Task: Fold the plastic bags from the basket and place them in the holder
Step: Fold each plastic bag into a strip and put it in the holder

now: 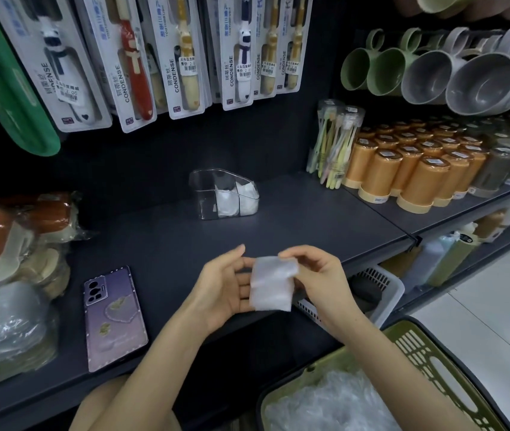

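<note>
A folded white plastic bag (271, 284) is held above the front edge of the dark shelf, between both hands. My left hand (222, 287) lies palm up under its left side, fingers spread behind it. My right hand (316, 275) pinches the bag's upper right corner. The clear plastic holder (213, 188) stands further back on the shelf, with folded white bags in its right compartments. The green basket (428, 362) sits at the lower right, holding a heap of crumpled clear bags (331, 402).
A purple phone (113, 318) lies face down on the dark shelf (309, 219), left of my hands. Wrapped goods are piled at the left edge. Orange cups (409, 169) and a toothbrush pack fill the right. A white basket (375, 293) sits below the shelf.
</note>
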`<state>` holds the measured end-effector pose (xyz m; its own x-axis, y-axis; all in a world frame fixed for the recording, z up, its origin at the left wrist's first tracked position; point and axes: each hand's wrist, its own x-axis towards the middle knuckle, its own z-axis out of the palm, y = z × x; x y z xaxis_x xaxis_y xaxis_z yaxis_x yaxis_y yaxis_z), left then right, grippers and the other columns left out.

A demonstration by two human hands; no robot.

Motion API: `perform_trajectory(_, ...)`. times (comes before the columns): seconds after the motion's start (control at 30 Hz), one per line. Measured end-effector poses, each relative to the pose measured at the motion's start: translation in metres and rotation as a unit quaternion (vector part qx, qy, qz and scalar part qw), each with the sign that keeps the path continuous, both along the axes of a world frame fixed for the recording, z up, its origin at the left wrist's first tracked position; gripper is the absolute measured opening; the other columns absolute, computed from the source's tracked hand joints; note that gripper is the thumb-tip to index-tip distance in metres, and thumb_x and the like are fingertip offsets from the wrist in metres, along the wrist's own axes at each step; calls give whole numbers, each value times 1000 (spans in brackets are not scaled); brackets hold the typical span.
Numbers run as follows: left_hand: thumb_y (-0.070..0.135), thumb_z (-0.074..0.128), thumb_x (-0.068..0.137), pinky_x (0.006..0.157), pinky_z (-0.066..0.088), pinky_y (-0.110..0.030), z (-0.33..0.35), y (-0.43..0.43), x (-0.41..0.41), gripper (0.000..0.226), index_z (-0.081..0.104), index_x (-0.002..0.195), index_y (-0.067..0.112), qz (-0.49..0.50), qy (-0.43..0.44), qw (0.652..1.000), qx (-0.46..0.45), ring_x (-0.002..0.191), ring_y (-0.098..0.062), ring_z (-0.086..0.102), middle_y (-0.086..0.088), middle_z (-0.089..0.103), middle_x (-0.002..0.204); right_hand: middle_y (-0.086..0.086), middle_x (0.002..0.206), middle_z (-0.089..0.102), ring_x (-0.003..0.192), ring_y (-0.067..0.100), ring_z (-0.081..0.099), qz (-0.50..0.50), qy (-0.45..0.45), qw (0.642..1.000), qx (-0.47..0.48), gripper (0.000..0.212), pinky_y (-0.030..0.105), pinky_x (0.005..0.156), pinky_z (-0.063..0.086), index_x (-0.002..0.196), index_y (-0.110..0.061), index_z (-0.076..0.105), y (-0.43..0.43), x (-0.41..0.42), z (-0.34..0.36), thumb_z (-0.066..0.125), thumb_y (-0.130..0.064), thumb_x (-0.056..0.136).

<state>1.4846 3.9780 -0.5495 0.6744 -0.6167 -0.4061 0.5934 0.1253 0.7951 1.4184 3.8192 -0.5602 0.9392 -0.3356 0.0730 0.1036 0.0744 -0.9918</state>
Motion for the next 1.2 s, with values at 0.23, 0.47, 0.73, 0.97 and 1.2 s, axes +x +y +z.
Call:
perform_trajectory(0.23, 1, 75, 75, 71, 55, -26, -5, -1, 4, 26, 67, 100, 2, -62, -204, 970, 118, 83, -20, 69, -11, 73, 93, -6, 88, 70, 83, 10, 66, 56, -62, 990, -111, 27, 22, 67, 54, 85, -10, 74, -20, 1, -1, 60, 14, 84)
perform_trajectory(0.47, 1, 75, 75, 77, 53, -31, -7, -14, 23, 19, 69, 88, 13, -14, -458, 857, 235, 77, -21, 63, -4, 71, 87, 4, 102, 72, 97, 13, 66, 114, 19, 980, -159, 27, 19, 84, 51, 107, -15, 71, -39, 19, 17, 69, -17, 79)
perform_trajectory(0.73, 0, 75, 78, 82, 54, -24, -6, -19, 36, 19, 69, 94, 10, 56, -369, 915, 155, 91, -15, 65, 0, 71, 94, -6, 92, 69, 82, -2, 63, 7, 11, 990, -142, 16, 17, 75, 50, 104, -21, 69, -27, 44, 15, 67, -23, 89)
perform_trajectory(0.97, -1, 71, 81, 83, 56, -28, -11, -19, 38, 40, 60, 103, 30, 80, -334, 929, 135, 99, -13, 66, 6, 70, 104, -6, 68, 66, 61, -1, 57, -84, 77, 972, -204, 23, 25, 64, 46, 73, -12, 68, -27, 44, -2, 62, -24, 92)
perform_trajectory(1.2, 2, 71, 82, 79, 51, -15, -10, -17, 33, 43, 60, 108, 34, 29, -368, 916, 159, 96, 0, 65, 12, 68, 106, 4, 85, 72, 82, 21, 67, -22, 70, 972, -222, 21, 36, 76, 55, 87, -8, 73, -16, 49, 3, 55, -12, 95)
